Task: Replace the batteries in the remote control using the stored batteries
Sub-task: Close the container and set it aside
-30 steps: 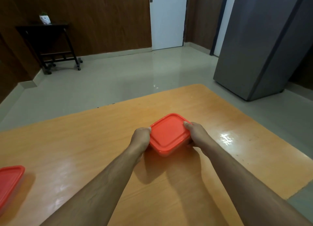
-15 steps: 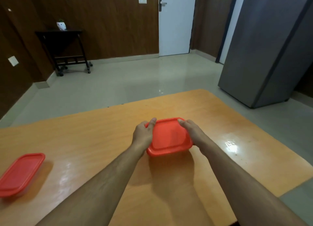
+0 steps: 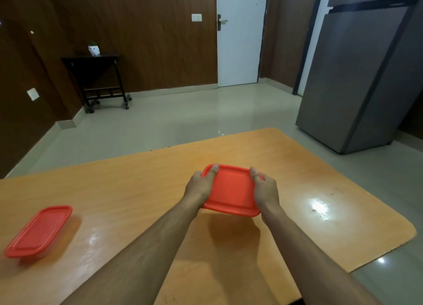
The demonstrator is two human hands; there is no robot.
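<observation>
You've got both hands, left hand (image 3: pixel 199 187) and right hand (image 3: pixel 265 189), gripping the red-lidded container (image 3: pixel 231 191), thumbs on top. Next: pry the lid off, probably.

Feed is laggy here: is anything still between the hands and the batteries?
Yes. The red lid covers the box held by the left hand and right hand, thumbs on top. No batteries or remote visible. Another lidded box sits apart at the table's left.
</observation>
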